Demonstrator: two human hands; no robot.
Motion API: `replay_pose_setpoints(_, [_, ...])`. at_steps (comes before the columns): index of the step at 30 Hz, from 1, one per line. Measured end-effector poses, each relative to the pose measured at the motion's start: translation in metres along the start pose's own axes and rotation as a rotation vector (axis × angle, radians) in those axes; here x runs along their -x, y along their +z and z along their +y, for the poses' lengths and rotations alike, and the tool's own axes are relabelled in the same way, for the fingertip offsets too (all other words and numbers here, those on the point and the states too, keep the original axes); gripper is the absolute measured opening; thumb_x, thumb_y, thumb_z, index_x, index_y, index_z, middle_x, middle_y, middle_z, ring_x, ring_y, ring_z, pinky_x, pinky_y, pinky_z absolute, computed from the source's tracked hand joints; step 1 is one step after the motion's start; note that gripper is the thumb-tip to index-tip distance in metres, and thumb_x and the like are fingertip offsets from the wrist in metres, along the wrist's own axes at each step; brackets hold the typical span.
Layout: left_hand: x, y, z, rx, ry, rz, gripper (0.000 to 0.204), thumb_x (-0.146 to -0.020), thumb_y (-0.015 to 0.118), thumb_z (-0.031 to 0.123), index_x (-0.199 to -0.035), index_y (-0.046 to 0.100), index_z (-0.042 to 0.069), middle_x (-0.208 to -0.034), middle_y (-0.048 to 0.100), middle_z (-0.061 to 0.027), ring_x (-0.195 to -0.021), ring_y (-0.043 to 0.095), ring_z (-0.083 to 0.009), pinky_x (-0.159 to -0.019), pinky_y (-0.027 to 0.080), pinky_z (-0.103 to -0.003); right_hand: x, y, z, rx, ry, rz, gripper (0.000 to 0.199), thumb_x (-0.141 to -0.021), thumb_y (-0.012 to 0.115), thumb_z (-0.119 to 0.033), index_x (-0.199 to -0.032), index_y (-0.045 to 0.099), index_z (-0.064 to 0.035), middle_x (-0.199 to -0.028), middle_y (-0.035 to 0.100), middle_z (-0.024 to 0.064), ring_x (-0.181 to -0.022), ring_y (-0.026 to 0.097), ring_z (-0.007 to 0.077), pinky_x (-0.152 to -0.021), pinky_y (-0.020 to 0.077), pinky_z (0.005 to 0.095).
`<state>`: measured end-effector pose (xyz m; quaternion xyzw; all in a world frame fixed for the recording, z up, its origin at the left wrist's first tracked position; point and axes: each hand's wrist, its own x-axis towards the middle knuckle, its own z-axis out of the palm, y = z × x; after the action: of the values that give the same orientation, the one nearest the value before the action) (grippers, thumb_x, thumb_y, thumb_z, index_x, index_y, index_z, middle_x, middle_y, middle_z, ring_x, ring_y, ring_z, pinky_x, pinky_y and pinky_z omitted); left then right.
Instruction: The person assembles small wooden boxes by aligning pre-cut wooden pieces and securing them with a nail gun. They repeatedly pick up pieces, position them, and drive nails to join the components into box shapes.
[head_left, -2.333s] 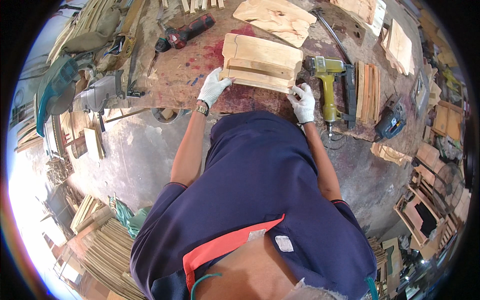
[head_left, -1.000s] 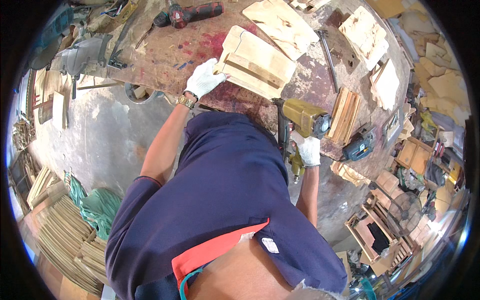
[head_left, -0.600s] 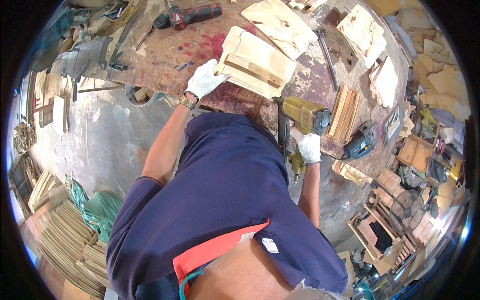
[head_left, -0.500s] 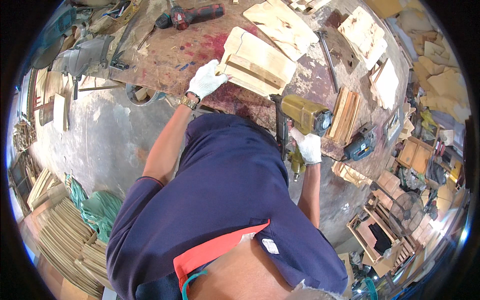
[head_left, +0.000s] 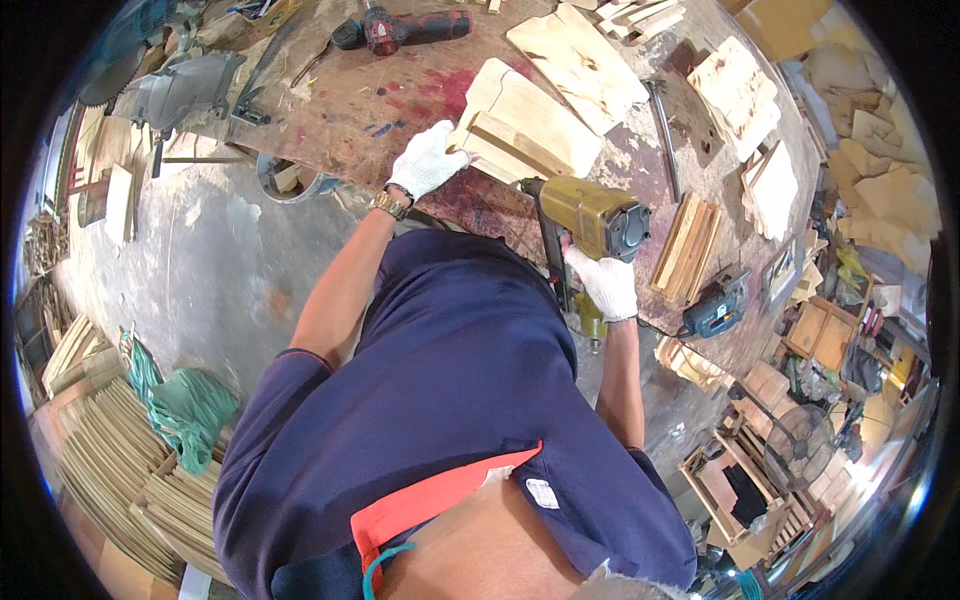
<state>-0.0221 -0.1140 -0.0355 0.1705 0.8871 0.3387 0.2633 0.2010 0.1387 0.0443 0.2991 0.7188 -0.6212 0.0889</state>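
My left hand, in a white knit glove, pinches the left end of a pale wooden board with a shaped left edge. A narrow wood strip lies along this board, close to its near side. My gloved right hand is wrapped round the handle of an olive-yellow nail gun. The gun's nose is at the near right edge of the board and strip; whether it touches them I cannot tell.
Behind the board lie another wooden panel and a red-black cordless drill. To the right are a metal bar, a bundle of wood strips, a blue-black power tool and panel stacks. A saw stands at far left.
My right hand has shifted the nail gun slightly left, its nose moving along the board's near edge. The whole view has shifted a little; my left hand keeps its hold.
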Motion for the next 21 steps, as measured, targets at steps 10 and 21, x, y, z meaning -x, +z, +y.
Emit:
replay_pose_setpoints(10, [-0.004, 0.000, -0.007, -0.101, 0.090, -0.035, 0.067, -0.099, 0.056, 0.048, -0.140, 0.045, -0.003, -0.112, 0.068, -0.0305, -0.104, 0.066, -0.0453, -0.085, 0.053, -0.050, -0.025, 0.029, -0.001, 0.218, -0.290, -0.051, 0.033, -0.087, 0.078, -0.011, -0.118, 0.068, -0.0066, -0.103, 0.075, 0.0015, -0.077, 0.066, 0.0075, -0.061, 0.0528, 0.0246])
replay_pose_setpoints(21, [-0.001, -0.005, -0.005, -0.062, 0.107, -0.017, 0.059, -0.098, 0.058, 0.045, -0.132, 0.050, -0.002, -0.103, 0.069, -0.0293, -0.097, 0.066, -0.0474, -0.079, 0.052, -0.052, -0.017, 0.023, -0.008, 0.162, -0.169, -0.034, 0.055, -0.080, 0.084, -0.017, -0.126, 0.058, -0.0021, -0.118, 0.067, 0.0123, -0.107, 0.066, 0.0254, -0.092, 0.0541, 0.0385])
